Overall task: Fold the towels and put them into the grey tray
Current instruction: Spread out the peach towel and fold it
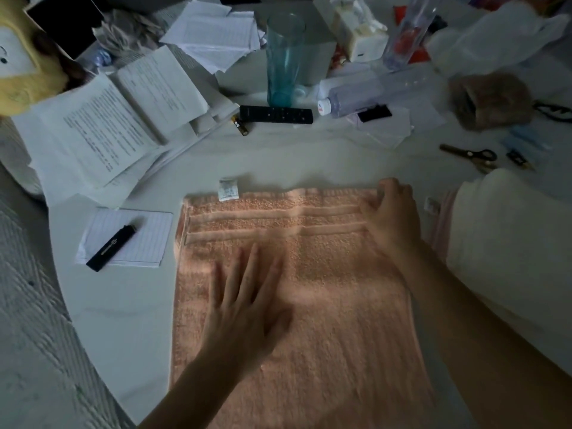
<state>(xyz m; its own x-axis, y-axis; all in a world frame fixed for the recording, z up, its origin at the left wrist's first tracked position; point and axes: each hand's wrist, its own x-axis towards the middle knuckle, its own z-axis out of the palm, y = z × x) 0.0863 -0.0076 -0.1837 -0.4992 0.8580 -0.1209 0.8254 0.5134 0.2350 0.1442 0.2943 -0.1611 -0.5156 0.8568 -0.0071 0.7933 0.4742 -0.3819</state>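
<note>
A peach towel [328, 305] lies spread flat on the white table [123, 305], its white label [228, 189] sticking out at the far edge. My left hand [247, 301] rests flat on the towel's middle left with fingers straight and spread. My right hand [391, 212] lies on the towel's far right corner, fingers bent over the edge. To the right sits a cream-white folded cloth [510, 243] over a pale pink towel edge [441, 224]. No grey tray is in view.
A notepad [130, 236] with a black pen [111, 247] lies left of the towel. Behind are paper stacks [102, 128], a black remote [275, 114], a tall blue glass [284, 57], a lying plastic bottle [365, 94], scissors [473, 156] and a brown fuzzy item [492, 100].
</note>
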